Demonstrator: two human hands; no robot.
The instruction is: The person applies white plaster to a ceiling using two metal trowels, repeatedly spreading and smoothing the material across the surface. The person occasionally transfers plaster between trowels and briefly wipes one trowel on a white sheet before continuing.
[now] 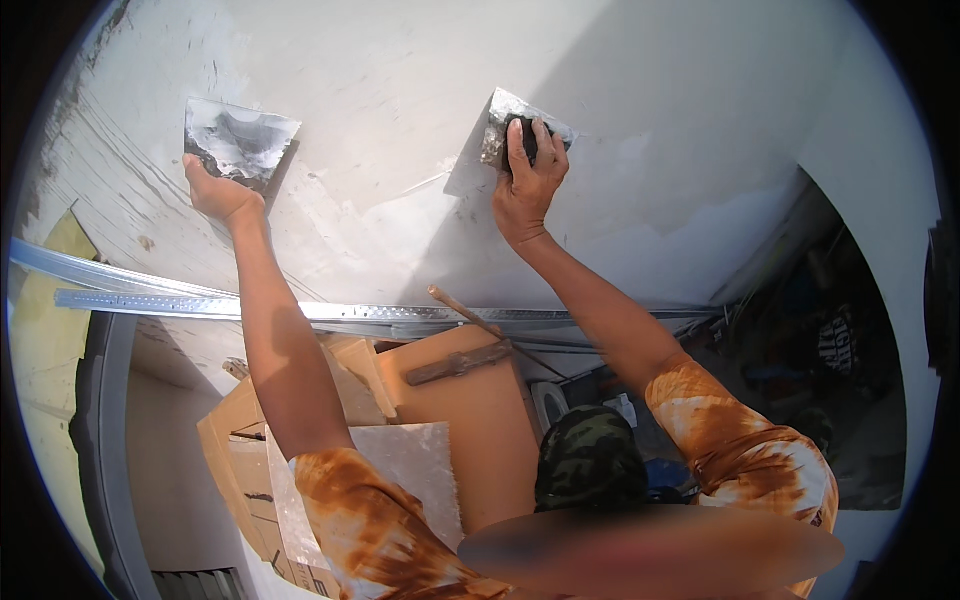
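My left hand [222, 192] is closed round the lower end of a wide putty knife [240, 125], its blade smeared with white and grey putty. That knife stands out in front of the pale plastered surface [380, 110] and throws a shadow beside it. Further right, my right hand [530, 190] grips a second putty knife [497, 130], with fingers spread over its dark handle and blade back. This blade is tilted at the plastered surface; whether its edge touches cannot be made out. Patchy putty and streaks show on the surface between and around the hands.
Long perforated metal profiles [390, 313] run across below the hands. Under them are a wooden stick [465, 308], a dark wood piece [458, 363], a brown board [505, 430], cardboard [232, 440] and a pale sheet [400, 445]. Cluttered items lie in shade at right.
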